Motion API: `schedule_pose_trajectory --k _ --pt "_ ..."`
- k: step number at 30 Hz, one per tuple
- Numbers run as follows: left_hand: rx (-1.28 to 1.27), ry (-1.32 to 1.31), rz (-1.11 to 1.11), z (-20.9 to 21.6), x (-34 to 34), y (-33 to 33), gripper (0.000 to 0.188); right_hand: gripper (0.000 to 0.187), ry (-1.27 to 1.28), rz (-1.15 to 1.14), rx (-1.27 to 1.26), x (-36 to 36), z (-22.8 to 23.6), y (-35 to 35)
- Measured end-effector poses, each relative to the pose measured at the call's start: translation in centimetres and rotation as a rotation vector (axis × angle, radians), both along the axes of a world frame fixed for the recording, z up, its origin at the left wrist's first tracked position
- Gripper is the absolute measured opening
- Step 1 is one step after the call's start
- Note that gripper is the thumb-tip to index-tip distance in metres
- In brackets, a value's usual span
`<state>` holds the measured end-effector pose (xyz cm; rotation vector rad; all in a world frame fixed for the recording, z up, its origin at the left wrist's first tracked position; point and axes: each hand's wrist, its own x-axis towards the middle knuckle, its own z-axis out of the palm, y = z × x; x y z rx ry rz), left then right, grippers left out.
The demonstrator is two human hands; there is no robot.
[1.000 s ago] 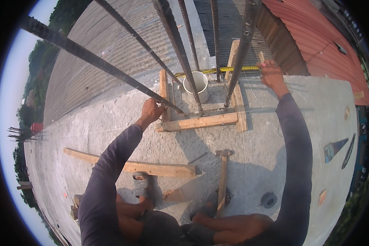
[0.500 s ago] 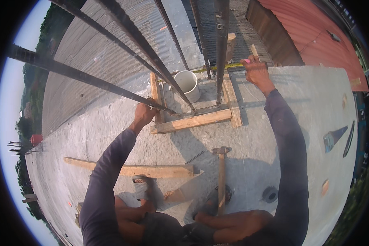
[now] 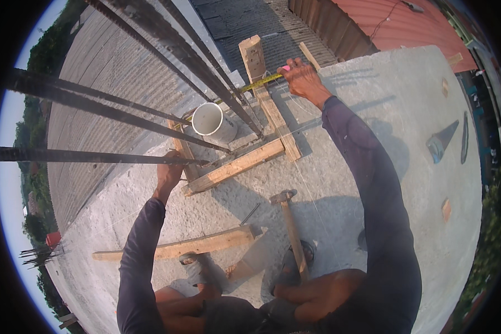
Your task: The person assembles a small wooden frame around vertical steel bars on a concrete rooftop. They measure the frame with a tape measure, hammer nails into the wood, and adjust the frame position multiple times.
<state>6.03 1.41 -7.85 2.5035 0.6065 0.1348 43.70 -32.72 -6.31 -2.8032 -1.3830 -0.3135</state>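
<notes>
My right hand point(image 3: 306, 82) is closed on the yellow blade of a tape measure point(image 3: 261, 82), with a small pink piece at the fingers. The blade runs left past the rebars point(image 3: 206, 72) and behind a white plastic pipe point(image 3: 212, 122). My left hand point(image 3: 170, 173) is closed at the left side of a wooden frame point(image 3: 239, 166); a rebar crosses in front of its fingers, so what they grip is hidden. The frame lies around the pipe and the feet of several upright rebars. One long board point(image 3: 256, 55) forms its right side.
A hammer point(image 3: 290, 222) rests near my feet, beside a nail-like rod point(image 3: 250, 214) and a loose timber point(image 3: 189, 246). On the concrete slab point(image 3: 384, 183) at right lie a tapered tool point(image 3: 442, 142) and a dark strip point(image 3: 465, 138). Corrugated roofs point(image 3: 350, 22) adjoin the slab's far edge.
The view has shifted, so the frame and pipe appear farther left. The right board's far end now shows clear of the rebars. Both hands keep their places at the frame and tape.
</notes>
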Motion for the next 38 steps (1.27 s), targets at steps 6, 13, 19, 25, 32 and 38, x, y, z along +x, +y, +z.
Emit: schedule_pose_trajectory --k 6,13,19,25,32,38 --pt "-0.014 0.009 0.024 0.1 0.1 -0.1 0.036 0.052 -0.019 -0.016 -0.03 -0.3 0.2 -0.1" --pt "-0.014 -0.033 -0.031 1.2 0.3 -1.0 0.025 0.051 0.006 -0.005 -0.015 -0.3 0.5 -0.1" --pt "-0.007 0.081 0.027 1.7 0.6 -1.5 0.026 0.048 -0.039 -0.005 0.031 0.2 0.8 -2.4" --pt "-0.014 0.109 0.031 0.1 0.6 0.2 0.035 0.045 -0.001 -0.159 -0.035 -0.1 2.6 -7.3" --pt "0.006 0.005 0.01 -2.0 1.0 1.9 0.035 0.046 -0.015 -0.315 -0.131 -1.6 5.3 -14.5" --pt "0.062 0.08 0.037 -0.6 1.0 1.2 0.04 0.055 0.043 -0.398 -0.099 -2.9 7.0 -19.1"
